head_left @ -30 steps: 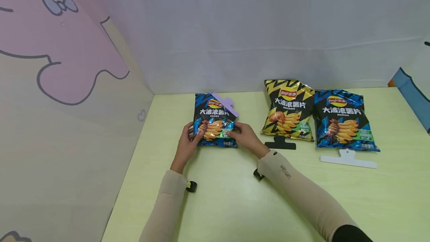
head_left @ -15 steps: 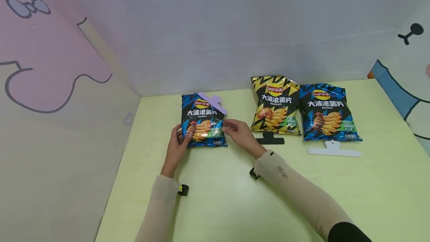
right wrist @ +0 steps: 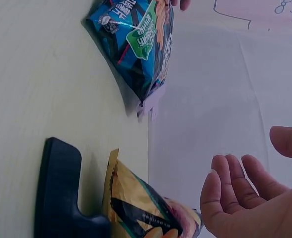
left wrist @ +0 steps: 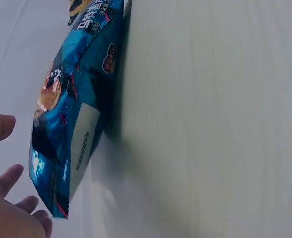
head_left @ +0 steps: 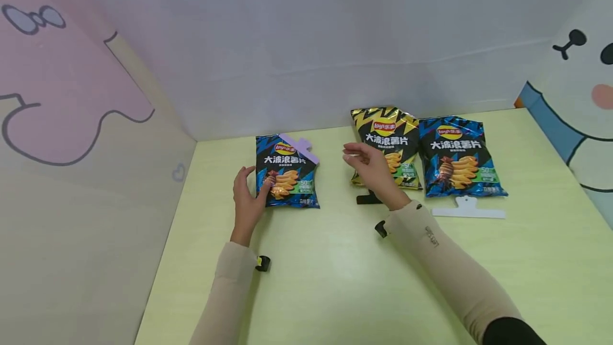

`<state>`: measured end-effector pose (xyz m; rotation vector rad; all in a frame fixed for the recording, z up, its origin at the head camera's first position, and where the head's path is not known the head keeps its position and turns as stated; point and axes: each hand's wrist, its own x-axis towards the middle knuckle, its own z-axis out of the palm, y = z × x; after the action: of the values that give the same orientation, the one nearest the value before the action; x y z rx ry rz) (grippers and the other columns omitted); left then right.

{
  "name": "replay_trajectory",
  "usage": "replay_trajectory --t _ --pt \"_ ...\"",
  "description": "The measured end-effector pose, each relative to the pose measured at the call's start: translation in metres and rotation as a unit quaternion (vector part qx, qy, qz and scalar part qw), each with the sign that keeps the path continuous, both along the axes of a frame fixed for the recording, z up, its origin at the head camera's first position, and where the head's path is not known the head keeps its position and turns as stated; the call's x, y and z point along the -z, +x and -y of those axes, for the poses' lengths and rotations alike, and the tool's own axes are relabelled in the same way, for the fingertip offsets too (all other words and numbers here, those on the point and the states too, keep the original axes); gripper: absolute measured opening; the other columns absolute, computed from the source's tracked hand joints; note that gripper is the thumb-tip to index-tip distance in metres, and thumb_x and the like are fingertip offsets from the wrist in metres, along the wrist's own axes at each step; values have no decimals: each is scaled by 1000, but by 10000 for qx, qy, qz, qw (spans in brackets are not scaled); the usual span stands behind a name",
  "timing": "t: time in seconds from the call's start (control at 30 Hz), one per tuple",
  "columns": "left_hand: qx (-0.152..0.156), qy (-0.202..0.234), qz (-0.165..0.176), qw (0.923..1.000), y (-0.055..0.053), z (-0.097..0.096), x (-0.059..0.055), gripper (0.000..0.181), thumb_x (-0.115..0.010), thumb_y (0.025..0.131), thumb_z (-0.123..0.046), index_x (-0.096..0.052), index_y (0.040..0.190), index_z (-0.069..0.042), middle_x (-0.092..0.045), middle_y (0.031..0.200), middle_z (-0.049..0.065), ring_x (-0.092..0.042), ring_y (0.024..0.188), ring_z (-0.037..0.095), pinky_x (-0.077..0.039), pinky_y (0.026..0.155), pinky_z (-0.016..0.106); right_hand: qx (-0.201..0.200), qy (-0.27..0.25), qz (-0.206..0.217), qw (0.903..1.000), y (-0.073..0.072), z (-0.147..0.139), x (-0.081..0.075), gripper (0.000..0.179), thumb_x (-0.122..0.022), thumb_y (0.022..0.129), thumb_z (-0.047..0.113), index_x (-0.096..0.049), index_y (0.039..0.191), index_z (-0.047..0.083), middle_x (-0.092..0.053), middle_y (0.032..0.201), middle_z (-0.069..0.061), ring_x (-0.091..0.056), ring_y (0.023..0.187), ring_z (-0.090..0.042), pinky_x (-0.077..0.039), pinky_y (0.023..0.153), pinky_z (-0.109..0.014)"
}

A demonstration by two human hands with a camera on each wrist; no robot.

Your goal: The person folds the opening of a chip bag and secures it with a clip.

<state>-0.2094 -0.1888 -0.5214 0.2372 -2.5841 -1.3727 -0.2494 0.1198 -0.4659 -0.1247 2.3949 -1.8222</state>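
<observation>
A blue-and-black chip bag (head_left: 287, 185) lies on the left of the table, a lilac bag clip (head_left: 300, 148) set diagonally across its top right corner. At that bag's left side is my left hand (head_left: 248, 201), its thumb and fingers spread, with the thumb overlapping the bag in the head view; the left wrist view has the fingers apart beside the chip bag (left wrist: 61, 129). My right hand (head_left: 375, 172) is raised in front of a yellow-and-black chip bag (head_left: 385, 126), fingers loosely bent and holding nothing. The forearm and hand partly hide the black bag clip (head_left: 367, 199) below.
A second blue-and-black chip bag (head_left: 457, 158) lies at the right, against the yellow one, and a white bag clip (head_left: 468, 209) lies in front of it. A white cloth wall (head_left: 306, 52) rises behind the table (head_left: 316, 276), with a printed panel (head_left: 86, 185) along its left.
My right hand has left the clipped bag and moved right and up, over the yellow bag. My left hand's fingers have spread at the clipped bag. The head view has shifted slightly.
</observation>
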Motion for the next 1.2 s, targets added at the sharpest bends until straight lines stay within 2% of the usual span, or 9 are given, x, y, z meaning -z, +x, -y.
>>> replay_trajectory --t 0.07,0.23,0.33,0.43,0.6,0.7,0.83,0.97,1.2 --pt "35 -32 -195 9998 0 -6 -2 55 -64 99 -31 -43 147 -13 -25 165 16 -20 155 38 -13 122 69 121 45 -5 9999 1 -8 2 37 -61 102 22 -60 136 9 -63 138 -12 -62 123 -26 -53 94 -19" --pt "378 273 -419 9980 -3 -27 -9 52 -63 100 -30 -45 146 -12 -22 166 15 -19 155 37 -17 122 69 406 -10 50 9992 1 -25 6 39 -60 102 23 -59 137 6 -63 137 -15 -63 116 -30 -56 91 -24" --pt "670 524 -548 9949 -10 -40 -14 53 -64 100 -27 -45 146 -10 -21 167 16 -34 146 39 -35 114 63 591 29 10 9982 -1 -35 4 40 -60 102 24 -58 137 5 -62 138 -16 -61 117 -30 -53 89 -19" --pt "916 586 -652 9919 -18 -54 -21 52 -64 99 -26 -46 145 -9 -23 166 16 -37 143 37 -39 111 59 842 159 -78 9963 -2 -44 1 39 -59 103 27 -59 136 7 -61 140 -13 -58 120 -27 -47 86 -14" --pt "1283 413 -758 9880 -29 -78 -34 49 -62 100 -26 -48 145 -13 -28 165 13 -21 156 29 -22 124 60 1428 359 -96 9891 -5 -57 -1 38 -59 103 28 -60 136 9 -61 134 -13 -55 112 -22 -46 81 -16" --pt "1463 446 -760 9853 -35 -93 -39 49 -62 100 -26 -46 146 -13 -31 163 11 -25 155 28 -23 125 57 1753 335 -11 9840 -5 -64 0 38 -59 103 27 -59 136 9 -58 130 -15 -50 105 -20 -43 79 -22" --pt "1651 628 -592 9825 -41 -115 -41 53 -63 100 -26 -43 148 -12 -37 159 10 -35 148 29 -30 122 56 1993 284 236 9792 -4 -71 2 43 -59 103 25 -54 142 9 -52 143 -15 -48 118 -26 -46 93 -34" --pt "1876 798 -375 9783 -47 -138 -39 58 -63 100 -28 -39 151 -12 -39 157 10 -38 146 32 -33 119 58 2170 272 566 9742 -6 -81 3 50 -59 103 26 -45 148 11 -40 159 -13 -38 146 -29 -39 118 -46" --pt "1903 903 -24 9776 -52 -165 -31 61 -63 100 -31 -36 152 -15 -37 160 5 -39 146 31 -37 118 58 2117 93 850 9736 -8 -91 7 61 -59 102 26 -33 155 11 -35 163 -14 -37 150 -28 -36 122 -44"
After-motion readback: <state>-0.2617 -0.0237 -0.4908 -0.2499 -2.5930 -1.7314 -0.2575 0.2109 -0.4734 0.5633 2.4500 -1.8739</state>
